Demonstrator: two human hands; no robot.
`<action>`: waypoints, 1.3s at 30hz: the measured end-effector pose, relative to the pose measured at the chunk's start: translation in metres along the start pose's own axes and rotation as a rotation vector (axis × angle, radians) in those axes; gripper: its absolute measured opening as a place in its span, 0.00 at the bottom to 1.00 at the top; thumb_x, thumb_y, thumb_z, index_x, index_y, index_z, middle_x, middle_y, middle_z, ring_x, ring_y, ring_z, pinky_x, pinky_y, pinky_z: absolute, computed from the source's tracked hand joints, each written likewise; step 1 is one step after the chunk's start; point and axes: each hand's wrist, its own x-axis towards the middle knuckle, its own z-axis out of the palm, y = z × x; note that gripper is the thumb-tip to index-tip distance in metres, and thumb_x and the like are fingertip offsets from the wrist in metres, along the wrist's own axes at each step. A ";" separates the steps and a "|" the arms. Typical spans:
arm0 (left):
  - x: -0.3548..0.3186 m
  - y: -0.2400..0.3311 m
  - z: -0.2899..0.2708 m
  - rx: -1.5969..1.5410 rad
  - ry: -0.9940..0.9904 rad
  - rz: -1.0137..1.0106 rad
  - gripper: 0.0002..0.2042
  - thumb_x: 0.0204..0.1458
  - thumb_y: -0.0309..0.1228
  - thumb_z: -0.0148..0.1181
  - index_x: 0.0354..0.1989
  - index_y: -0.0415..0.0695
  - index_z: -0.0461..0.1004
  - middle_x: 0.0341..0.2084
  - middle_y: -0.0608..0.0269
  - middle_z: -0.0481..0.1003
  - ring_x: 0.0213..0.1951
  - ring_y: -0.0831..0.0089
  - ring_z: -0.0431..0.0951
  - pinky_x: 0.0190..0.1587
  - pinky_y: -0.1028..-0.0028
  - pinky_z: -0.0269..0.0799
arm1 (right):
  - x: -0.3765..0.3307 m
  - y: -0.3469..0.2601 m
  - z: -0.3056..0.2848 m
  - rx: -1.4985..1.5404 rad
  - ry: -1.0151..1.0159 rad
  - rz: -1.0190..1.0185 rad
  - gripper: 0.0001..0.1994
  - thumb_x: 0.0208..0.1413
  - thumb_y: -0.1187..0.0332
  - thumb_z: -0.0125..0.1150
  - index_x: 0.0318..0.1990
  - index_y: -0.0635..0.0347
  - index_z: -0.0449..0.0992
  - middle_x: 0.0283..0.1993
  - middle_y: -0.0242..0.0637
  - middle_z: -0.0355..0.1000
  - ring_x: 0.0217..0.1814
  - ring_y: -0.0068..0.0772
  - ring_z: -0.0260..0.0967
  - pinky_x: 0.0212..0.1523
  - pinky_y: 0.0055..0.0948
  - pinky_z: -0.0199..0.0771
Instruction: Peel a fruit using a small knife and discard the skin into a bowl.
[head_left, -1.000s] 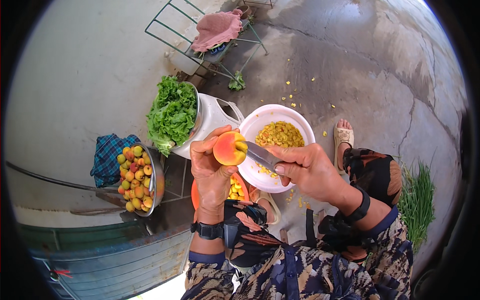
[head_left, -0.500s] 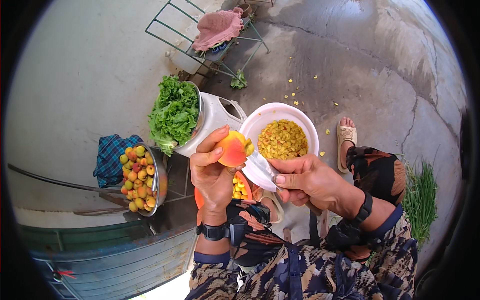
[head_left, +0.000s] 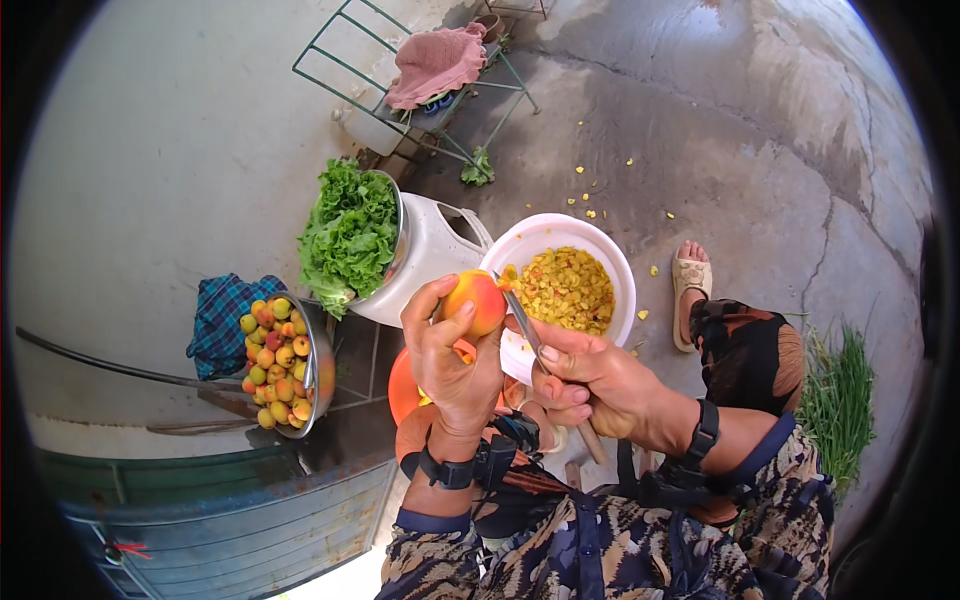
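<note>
Near left rim of white basin [head_left: 545, 232], gripping orange-red fruit [head_left: 475, 302] within curled left hand [head_left: 452, 365]; holding knife [head_left: 523, 320] in clenched right hand [head_left: 610, 382], with blade at fruit's right side.

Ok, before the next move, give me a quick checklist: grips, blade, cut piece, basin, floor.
1. Left hand has the fruit: ok, fingers around its left side.
2. Right hand has the knife: ok, fingers and thumb closed on it.
3. Left fingers clear of the blade: ok, the blade is at the fruit's right side.
4. Cut piece free of the fruit: cannot tell, it sits by the blade's tip.
5. Room in the white basin: ok, the slices lie below its rim.
6. Floor free of scraps: not ok, yellow bits lie outside the basin.
</note>
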 end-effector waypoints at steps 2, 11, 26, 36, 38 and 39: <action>0.003 0.002 -0.003 0.097 -0.037 0.039 0.25 0.44 0.13 0.73 0.48 0.48 0.70 0.56 0.51 0.71 0.59 0.59 0.73 0.59 0.65 0.75 | 0.000 -0.003 0.000 -0.041 0.011 -0.024 0.20 0.73 0.70 0.45 0.70 0.56 0.62 0.30 0.29 0.68 0.22 0.13 0.53 0.21 0.15 0.54; 0.006 -0.007 -0.025 -1.213 -0.065 -0.943 0.25 0.56 0.22 0.64 0.62 0.38 0.63 0.57 0.45 0.71 0.57 0.55 0.75 0.58 0.56 0.75 | 0.000 -0.017 -0.011 -0.696 0.421 -0.404 0.17 0.67 0.76 0.51 0.62 0.67 0.72 0.31 0.31 0.73 0.24 0.15 0.57 0.24 0.19 0.58; 0.003 -0.009 -0.033 -1.392 -0.093 -0.931 0.26 0.60 0.32 0.60 0.65 0.37 0.62 0.60 0.38 0.68 0.61 0.47 0.72 0.60 0.46 0.75 | -0.002 -0.018 -0.001 -1.742 0.323 -1.054 0.17 0.57 0.82 0.59 0.54 0.65 0.78 0.33 0.47 0.76 0.30 0.40 0.75 0.33 0.32 0.75; 0.002 -0.005 -0.028 -0.896 -0.125 -0.829 0.34 0.42 0.14 0.72 0.61 0.34 0.66 0.56 0.52 0.73 0.57 0.67 0.75 0.63 0.66 0.71 | 0.001 -0.023 -0.011 -1.930 0.300 -1.183 0.18 0.52 0.83 0.61 0.52 0.64 0.80 0.32 0.45 0.72 0.30 0.43 0.74 0.29 0.35 0.74; 0.000 -0.006 -0.023 -0.840 -0.160 -0.798 0.33 0.42 0.14 0.72 0.60 0.33 0.68 0.55 0.52 0.73 0.56 0.67 0.75 0.63 0.66 0.71 | 0.001 -0.025 -0.013 -2.001 0.299 -1.238 0.19 0.50 0.82 0.62 0.52 0.65 0.80 0.31 0.44 0.72 0.29 0.42 0.74 0.29 0.35 0.74; -0.002 -0.005 -0.024 -0.773 -0.185 -0.763 0.32 0.41 0.14 0.72 0.59 0.33 0.69 0.55 0.53 0.74 0.56 0.67 0.76 0.63 0.66 0.71 | 0.002 -0.025 -0.012 -2.066 0.280 -1.296 0.20 0.48 0.81 0.63 0.51 0.65 0.80 0.30 0.43 0.71 0.29 0.40 0.73 0.28 0.34 0.74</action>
